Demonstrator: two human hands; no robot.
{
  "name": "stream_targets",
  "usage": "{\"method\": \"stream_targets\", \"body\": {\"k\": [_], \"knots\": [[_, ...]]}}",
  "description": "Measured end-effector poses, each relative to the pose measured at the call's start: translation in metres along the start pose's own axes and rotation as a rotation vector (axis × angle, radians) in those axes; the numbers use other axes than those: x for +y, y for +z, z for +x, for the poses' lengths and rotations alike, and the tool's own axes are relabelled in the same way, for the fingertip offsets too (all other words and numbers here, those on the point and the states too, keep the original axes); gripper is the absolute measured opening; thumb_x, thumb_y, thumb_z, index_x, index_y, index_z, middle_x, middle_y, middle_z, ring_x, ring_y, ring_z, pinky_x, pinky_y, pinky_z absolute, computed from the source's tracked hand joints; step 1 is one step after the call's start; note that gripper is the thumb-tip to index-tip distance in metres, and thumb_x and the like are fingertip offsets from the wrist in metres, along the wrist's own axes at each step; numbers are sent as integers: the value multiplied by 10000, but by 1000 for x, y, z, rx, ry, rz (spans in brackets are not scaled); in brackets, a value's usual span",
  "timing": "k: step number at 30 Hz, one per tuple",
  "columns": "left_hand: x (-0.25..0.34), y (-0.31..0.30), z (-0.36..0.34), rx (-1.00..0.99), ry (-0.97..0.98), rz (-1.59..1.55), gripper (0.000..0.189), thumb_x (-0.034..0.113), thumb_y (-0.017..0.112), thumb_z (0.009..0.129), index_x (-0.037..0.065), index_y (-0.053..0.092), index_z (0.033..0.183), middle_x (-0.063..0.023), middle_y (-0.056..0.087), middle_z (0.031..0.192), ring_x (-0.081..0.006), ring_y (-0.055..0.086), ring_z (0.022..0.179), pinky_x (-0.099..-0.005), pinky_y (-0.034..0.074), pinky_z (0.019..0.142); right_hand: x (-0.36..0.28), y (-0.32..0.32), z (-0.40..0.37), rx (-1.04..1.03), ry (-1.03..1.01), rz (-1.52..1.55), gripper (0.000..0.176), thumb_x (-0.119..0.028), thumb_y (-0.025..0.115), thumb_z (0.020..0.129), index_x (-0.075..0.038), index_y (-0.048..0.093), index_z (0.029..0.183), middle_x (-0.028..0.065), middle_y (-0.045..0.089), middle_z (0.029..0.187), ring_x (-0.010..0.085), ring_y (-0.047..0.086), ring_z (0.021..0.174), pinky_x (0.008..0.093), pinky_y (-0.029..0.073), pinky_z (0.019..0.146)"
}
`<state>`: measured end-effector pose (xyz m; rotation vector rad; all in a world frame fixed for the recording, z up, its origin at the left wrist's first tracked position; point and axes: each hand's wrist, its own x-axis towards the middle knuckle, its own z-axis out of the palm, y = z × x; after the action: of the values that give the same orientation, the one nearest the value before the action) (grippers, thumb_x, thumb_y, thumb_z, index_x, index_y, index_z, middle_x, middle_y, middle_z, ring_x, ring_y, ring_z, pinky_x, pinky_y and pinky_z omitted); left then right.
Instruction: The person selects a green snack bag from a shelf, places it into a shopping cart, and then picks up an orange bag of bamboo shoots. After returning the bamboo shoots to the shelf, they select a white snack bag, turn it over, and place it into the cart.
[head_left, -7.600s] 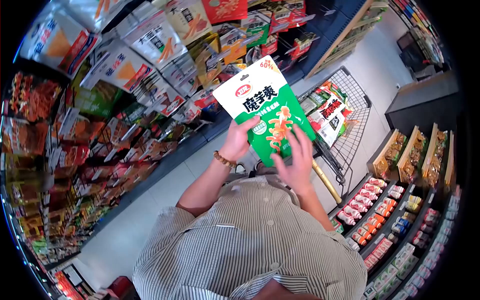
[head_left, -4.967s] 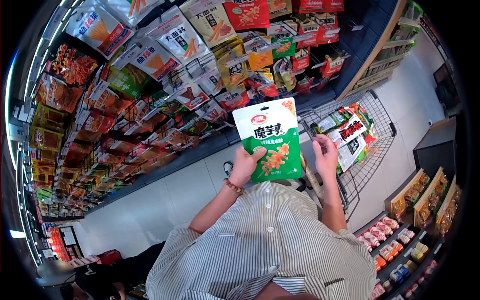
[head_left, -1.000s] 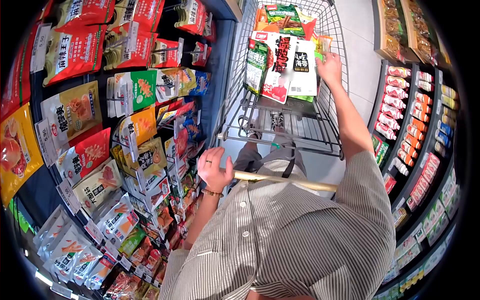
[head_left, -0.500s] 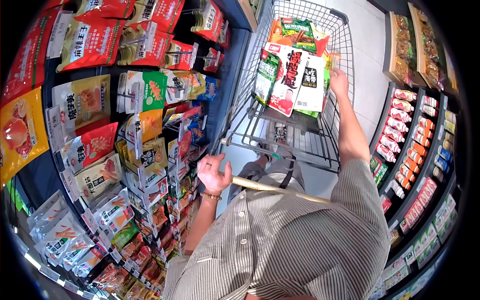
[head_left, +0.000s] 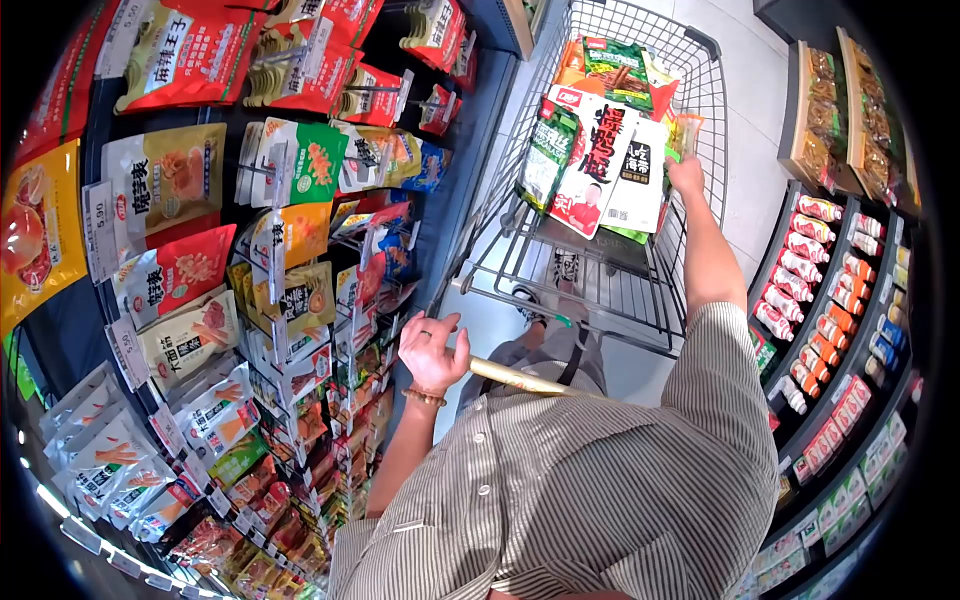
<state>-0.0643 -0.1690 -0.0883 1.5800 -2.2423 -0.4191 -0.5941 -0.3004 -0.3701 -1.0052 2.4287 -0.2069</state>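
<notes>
My right hand reaches into the shopping cart and closes on the edge of an orange-and-green snack packet by the right side of the pile; its fingertips are partly hidden. Beside it lie a white snack bag, a white-and-red snack bag and a green snack bag. Another green bag rests farther up the cart. My left hand is at the left end of the cart's push bar, fingers loosely bent and apart, thumb beside the bar.
A rack of hanging snack bags stands close along the left. To the right are curved shelves with bottles and boxes. Wooden bins of packaged food stand at upper right. Pale tiled floor runs beside the cart.
The cart and its bags have shifted slightly right in view. My right hand has moved a little lower, and the orange packet now stands out more above it. My left hand stays by the bar.
</notes>
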Motion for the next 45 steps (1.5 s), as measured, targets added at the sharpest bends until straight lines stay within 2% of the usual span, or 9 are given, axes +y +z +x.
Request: {"method": "stream_targets", "body": {"k": [15,18,21,27,30,36,39,44,45], "knots": [[-6,-2,-13,42,-1,5,193,211,709,756,98,740,909,-29,651,712,-245,634,696,-429,528,874,-73,-73,-57,319,-229,355,354,-306,656,904,-53,729,1141,187,704,1141,319,678,1066,367,497,953],[-6,-2,-12,54,3,-11,187,214,713,758,102,738,906,-30,651,710,-245,636,695,-427,526,874,-90,-107,-83,131,-171,906,311,-174,636,940,19,702,1176,145,712,1151,201,660,1043,296,490,930],[-8,1,-14,85,20,-17,173,214,717,760,110,735,897,-28,648,707,-246,637,695,-424,525,875,-106,-156,-123,-120,-139,1383,335,-108,583,947,57,651,1230,121,673,1223,184,617,1121,312,474,957],[-7,1,-18,125,26,-60,186,257,738,791,109,737,904,-34,672,721,-272,650,736,-416,502,860,-138,-207,-236,-350,-324,1459,403,-187,499,987,56,601,1291,127,608,1329,200,571,1202,378,450,1018],[-4,3,-22,169,2,-81,222,280,765,784,96,738,906,-35,689,755,-272,656,771,-413,484,891,-156,-196,-296,-412,-317,1516,387,-99,558,951,88,585,1288,163,615,1307,233,593,1185,378,456,1037],[33,-30,-25,170,-53,-321,575,275,829,743,50,625,1232,-143,674,1137,-345,609,1089,-439,427,1023,-201,-187,-421,-570,-364,1541,395,-78,569,954,91,564,1310,156,616,1282,238,591,1181,373,456,1041],[61,-49,-17,273,-114,-559,759,151,852,710,34,520,1382,-212,592,1308,-360,550,1244,-446,396,1098,-212,-190,-471,-772,-437,1553,454,-42,565,931,104,511,1357,170,553,1365,239,536,1260,380,427,1069],[40,-40,-51,211,-238,-1068,433,36,701,876,-13,586,1291,-130,680,1214,-190,670,1052,-324,540,901,-229,-193,-532,-982,-767,1476,562,-86,604,909,100,443,1414,184,515,1422,274,549,1269,392,418,1085],[46,-40,-55,366,-280,-1209,245,71,613,969,-54,638,1179,-65,729,1047,-110,670,945,-281,549,819,-228,-190,-537,-979,-851,1453,567,-97,602,917,94,434,1423,191,503,1439,285,554,1269,396,434,1073]]}}
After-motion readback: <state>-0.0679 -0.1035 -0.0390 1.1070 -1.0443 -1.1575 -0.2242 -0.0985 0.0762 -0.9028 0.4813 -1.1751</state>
